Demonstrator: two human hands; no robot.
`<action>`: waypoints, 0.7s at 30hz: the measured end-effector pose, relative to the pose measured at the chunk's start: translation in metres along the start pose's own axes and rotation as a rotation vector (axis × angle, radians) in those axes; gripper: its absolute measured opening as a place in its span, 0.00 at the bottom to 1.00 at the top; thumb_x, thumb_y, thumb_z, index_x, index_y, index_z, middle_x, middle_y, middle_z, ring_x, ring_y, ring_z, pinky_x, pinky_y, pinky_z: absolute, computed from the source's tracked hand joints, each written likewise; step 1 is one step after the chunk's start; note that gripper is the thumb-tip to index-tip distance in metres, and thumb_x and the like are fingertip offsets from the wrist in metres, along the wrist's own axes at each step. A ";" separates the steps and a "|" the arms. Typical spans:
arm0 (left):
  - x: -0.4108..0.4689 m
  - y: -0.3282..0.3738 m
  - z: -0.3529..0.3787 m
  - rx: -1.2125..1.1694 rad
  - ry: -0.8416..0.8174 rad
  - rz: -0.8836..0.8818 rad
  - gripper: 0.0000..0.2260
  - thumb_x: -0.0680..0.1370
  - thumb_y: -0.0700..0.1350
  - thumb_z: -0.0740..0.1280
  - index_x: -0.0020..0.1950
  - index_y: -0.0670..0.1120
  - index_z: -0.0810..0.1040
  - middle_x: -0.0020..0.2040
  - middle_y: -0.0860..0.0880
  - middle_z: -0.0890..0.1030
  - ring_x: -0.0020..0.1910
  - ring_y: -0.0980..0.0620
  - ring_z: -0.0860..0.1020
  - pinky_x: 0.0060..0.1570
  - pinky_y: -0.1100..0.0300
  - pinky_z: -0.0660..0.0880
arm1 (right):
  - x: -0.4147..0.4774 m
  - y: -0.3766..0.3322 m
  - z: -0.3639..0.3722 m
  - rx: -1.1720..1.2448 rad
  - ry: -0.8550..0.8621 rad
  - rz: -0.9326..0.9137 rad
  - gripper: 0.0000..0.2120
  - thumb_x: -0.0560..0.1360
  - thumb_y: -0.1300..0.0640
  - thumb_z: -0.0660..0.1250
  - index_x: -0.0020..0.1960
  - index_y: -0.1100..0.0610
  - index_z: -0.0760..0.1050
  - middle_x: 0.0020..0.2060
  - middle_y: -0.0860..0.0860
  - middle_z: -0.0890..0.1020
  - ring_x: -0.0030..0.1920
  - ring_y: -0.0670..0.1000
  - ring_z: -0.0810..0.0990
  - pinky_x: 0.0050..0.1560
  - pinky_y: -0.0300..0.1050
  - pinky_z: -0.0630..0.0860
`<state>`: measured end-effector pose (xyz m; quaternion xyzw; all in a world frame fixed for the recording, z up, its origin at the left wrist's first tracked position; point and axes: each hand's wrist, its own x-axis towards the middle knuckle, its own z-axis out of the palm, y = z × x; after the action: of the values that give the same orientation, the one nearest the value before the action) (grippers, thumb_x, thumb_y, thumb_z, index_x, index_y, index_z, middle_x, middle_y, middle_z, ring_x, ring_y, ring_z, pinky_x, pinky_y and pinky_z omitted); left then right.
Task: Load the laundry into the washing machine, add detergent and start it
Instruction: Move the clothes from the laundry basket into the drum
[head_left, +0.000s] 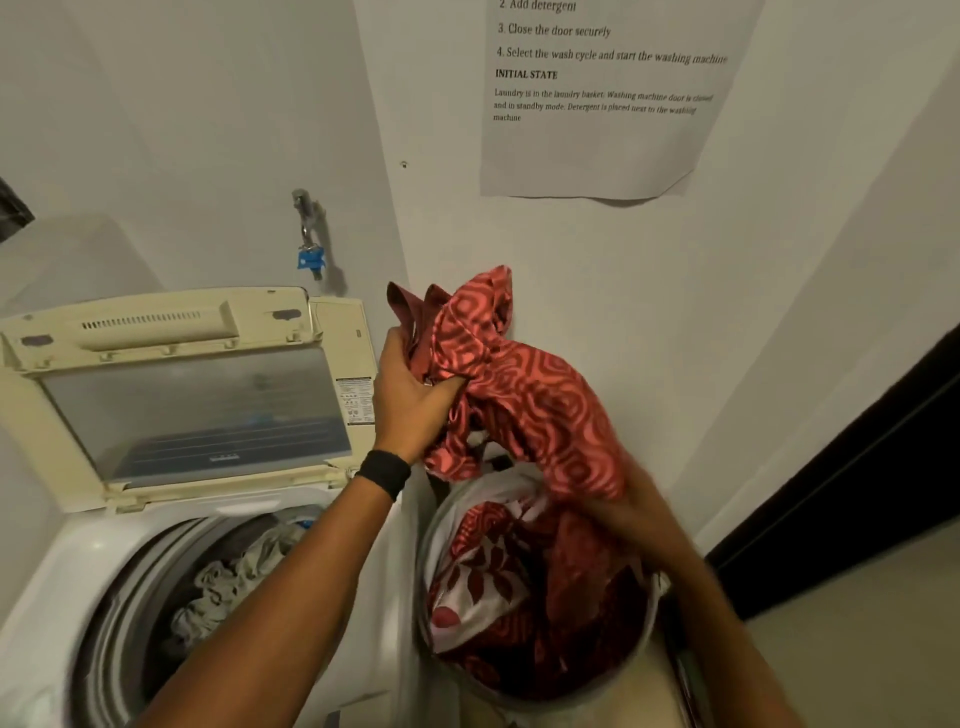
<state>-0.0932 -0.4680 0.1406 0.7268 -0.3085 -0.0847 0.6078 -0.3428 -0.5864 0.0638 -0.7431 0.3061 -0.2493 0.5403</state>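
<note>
My left hand (410, 395) grips a bunched red patterned cloth (519, 384), lifted above the laundry basket (649, 623). My right hand (636, 488) is mostly hidden under the lower edge of that cloth, so its grip cannot be made out. The basket holds more red and white laundry (498, 577). To the left stands the top-loading washing machine (67, 582) with its lid (187, 395) raised. Pale clothes (228, 577) lie inside the drum.
A water tap with a blue fitting (310, 244) juts from the wall behind the machine. A printed instruction sheet (597, 93) hangs on the wall. A dark door edge (857, 467) runs along the right. Bare floor (857, 649) shows at bottom right.
</note>
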 end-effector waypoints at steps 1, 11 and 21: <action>-0.001 -0.004 -0.001 0.104 0.007 0.045 0.28 0.72 0.54 0.81 0.67 0.52 0.73 0.60 0.54 0.81 0.58 0.54 0.81 0.56 0.56 0.78 | 0.003 -0.021 -0.021 0.035 0.086 -0.056 0.32 0.67 0.47 0.81 0.68 0.46 0.75 0.58 0.35 0.83 0.59 0.35 0.81 0.59 0.37 0.79; -0.025 0.004 0.035 0.205 -0.357 0.196 0.34 0.74 0.44 0.74 0.78 0.45 0.65 0.68 0.46 0.74 0.66 0.46 0.75 0.61 0.47 0.76 | 0.057 -0.104 0.042 0.363 0.310 -0.280 0.21 0.75 0.68 0.73 0.61 0.57 0.68 0.49 0.49 0.81 0.48 0.46 0.82 0.48 0.40 0.78; -0.031 0.012 -0.002 -0.264 -0.711 -0.193 0.55 0.62 0.68 0.80 0.82 0.53 0.58 0.75 0.51 0.73 0.72 0.52 0.74 0.71 0.51 0.73 | 0.070 -0.088 0.050 0.384 0.265 -0.211 0.11 0.74 0.65 0.73 0.55 0.61 0.76 0.54 0.56 0.83 0.56 0.54 0.84 0.57 0.54 0.82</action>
<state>-0.1212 -0.4503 0.1443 0.5933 -0.4166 -0.4271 0.5403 -0.2437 -0.5844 0.1365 -0.6156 0.2420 -0.4531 0.5977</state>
